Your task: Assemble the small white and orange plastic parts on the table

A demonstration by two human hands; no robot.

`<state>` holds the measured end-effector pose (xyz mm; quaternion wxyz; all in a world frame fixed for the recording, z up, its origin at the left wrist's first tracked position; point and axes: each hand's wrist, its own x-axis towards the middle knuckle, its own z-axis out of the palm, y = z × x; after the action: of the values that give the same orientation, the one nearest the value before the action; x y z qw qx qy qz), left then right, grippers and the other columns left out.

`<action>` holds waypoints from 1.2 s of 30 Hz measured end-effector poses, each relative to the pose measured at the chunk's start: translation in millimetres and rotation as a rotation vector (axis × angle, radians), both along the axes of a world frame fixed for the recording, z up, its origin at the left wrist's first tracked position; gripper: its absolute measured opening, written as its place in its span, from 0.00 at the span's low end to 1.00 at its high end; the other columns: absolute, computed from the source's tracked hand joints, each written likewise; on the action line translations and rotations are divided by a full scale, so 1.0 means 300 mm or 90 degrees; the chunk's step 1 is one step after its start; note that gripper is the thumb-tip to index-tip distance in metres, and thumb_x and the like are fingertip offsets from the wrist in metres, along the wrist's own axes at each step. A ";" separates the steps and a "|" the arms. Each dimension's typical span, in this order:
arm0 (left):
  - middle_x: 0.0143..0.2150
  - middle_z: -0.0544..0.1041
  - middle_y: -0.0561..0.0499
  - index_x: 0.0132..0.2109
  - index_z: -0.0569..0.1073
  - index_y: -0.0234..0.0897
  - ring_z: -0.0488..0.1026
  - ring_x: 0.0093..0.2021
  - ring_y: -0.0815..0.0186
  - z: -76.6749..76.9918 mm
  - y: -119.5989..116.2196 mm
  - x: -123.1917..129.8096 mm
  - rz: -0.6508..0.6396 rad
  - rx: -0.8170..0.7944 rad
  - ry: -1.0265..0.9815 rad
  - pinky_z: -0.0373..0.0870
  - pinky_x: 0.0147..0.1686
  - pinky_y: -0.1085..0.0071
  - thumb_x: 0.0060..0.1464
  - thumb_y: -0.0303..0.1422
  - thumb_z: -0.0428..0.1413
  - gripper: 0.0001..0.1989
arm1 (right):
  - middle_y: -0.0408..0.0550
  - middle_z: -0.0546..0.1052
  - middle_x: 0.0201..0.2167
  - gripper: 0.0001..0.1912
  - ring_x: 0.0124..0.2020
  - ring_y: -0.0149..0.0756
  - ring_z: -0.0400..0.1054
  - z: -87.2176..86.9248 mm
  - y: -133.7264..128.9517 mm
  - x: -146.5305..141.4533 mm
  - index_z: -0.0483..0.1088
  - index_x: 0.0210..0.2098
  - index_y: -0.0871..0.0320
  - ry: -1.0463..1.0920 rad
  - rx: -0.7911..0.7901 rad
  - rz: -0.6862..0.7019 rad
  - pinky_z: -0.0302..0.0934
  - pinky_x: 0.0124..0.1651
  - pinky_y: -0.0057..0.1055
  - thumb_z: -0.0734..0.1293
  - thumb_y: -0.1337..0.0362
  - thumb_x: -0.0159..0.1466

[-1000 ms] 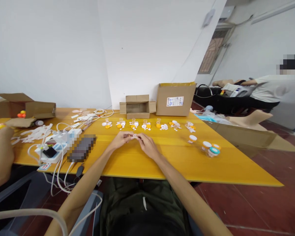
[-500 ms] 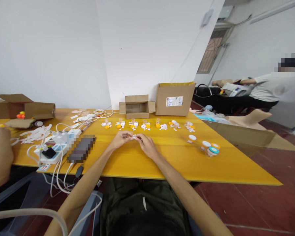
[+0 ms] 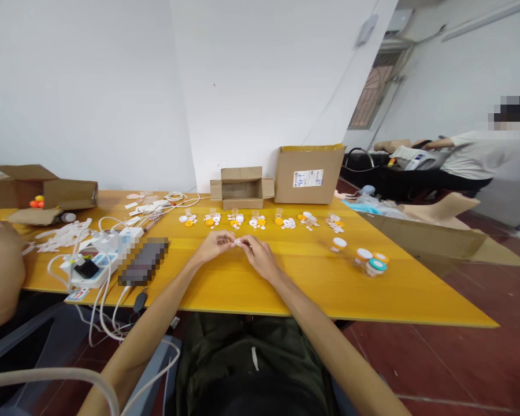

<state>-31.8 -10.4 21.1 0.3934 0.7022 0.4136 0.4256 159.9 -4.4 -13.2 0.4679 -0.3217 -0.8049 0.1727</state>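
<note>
My left hand (image 3: pixel 214 247) and my right hand (image 3: pixel 259 254) meet above the yellow table (image 3: pixel 225 289), fingertips closed from both sides on a small white piece with holes (image 3: pixel 238 242). Its exact kind is too small to make out, and the fingers cover its edges. Behind the hands runs a row of small groups: clear cups (image 3: pixel 235 212), orange lids (image 3: pixel 261 222) and white discs (image 3: pixel 289 223). To the right stand several clear jars, one with a teal lid (image 3: pixel 377 264) and others with white lids (image 3: pixel 338 242).
An open cardboard box (image 3: pixel 242 190) and a larger closed carton (image 3: pixel 308 175) stand against the wall. On the left lie a power strip (image 3: pixel 97 266) with white cables, a phone (image 3: pixel 143 261) and white strips (image 3: pixel 65 236). Another person's arm (image 3: pixel 2 266) reaches in at far left.
The white piece has turned slightly between my fingertips; both hands stay almost in place. At far left, the other person's hand has shifted a little.
</note>
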 end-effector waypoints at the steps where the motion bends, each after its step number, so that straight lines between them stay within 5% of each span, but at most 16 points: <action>1: 0.31 0.78 0.51 0.32 0.76 0.35 0.74 0.33 0.66 0.000 -0.001 0.000 -0.002 -0.001 0.001 0.69 0.33 0.73 0.48 0.42 0.65 0.14 | 0.47 0.82 0.37 0.08 0.38 0.41 0.77 0.000 0.000 0.000 0.72 0.37 0.51 0.001 0.001 -0.002 0.67 0.40 0.31 0.61 0.60 0.70; 24: 0.34 0.78 0.50 0.30 0.75 0.35 0.73 0.32 0.67 -0.006 0.005 0.000 -0.001 -0.016 -0.020 0.69 0.35 0.72 0.45 0.43 0.67 0.16 | 0.46 0.80 0.35 0.04 0.35 0.39 0.75 -0.005 0.005 -0.003 0.70 0.36 0.51 0.027 -0.024 0.023 0.69 0.40 0.33 0.63 0.64 0.66; 36: 0.27 0.73 0.55 0.30 0.73 0.35 0.65 0.24 0.74 0.013 -0.013 0.016 -0.026 -0.084 -0.077 0.62 0.24 0.77 0.40 0.41 0.69 0.17 | 0.46 0.79 0.34 0.04 0.34 0.39 0.74 0.000 0.002 -0.002 0.69 0.36 0.51 0.020 -0.017 0.004 0.69 0.40 0.33 0.62 0.64 0.65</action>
<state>-26.9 -14.3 25.0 0.4713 0.6563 0.4020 0.4309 159.2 -3.7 -13.1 0.4758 -0.3222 -0.7961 0.1899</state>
